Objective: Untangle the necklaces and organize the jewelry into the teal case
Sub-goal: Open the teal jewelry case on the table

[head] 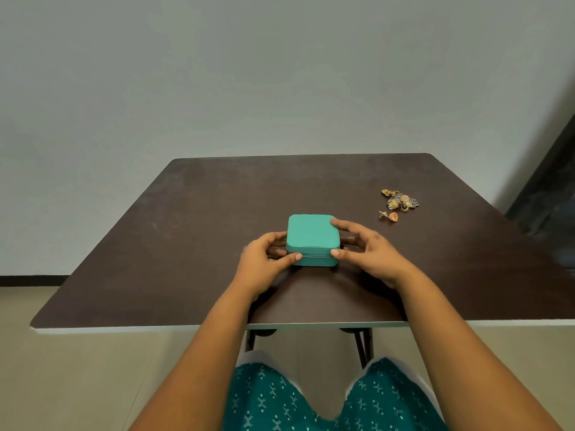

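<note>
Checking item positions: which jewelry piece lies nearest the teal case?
The single orange-domed earring, lying apart from the tangled pile, on the side closer to the teal case.

Case mid-table; jewelry heap far right (necklaces, perhaps)

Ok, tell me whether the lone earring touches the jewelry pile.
Apart. The head view shows bare tabletop between the lone earring and the jewelry pile beyond it.
</note>
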